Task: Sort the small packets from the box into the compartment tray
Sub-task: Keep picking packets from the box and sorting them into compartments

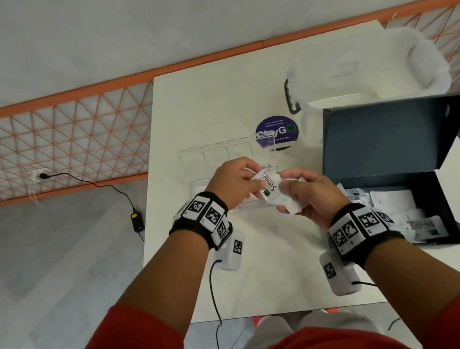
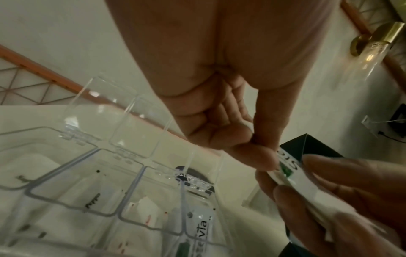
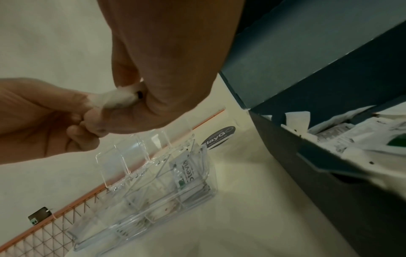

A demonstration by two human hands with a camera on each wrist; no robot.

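Note:
Both hands meet above the clear compartment tray on the white table. My left hand pinches one end of a white Stevia packet. My right hand grips a bunch of white packets and also holds that Stevia packet. In the left wrist view the left hand pinches the packet by its top edge. The tray has its small lids up and holds several packets, one Stevia packet in its right-end compartment. The dark box at right stands open with more packets inside.
A clear plastic tub stands at the table's far right. A round purple sticker lies behind the tray. Cables hang from both wrist units over the table's near edge. An orange lattice rail runs along the floor at left.

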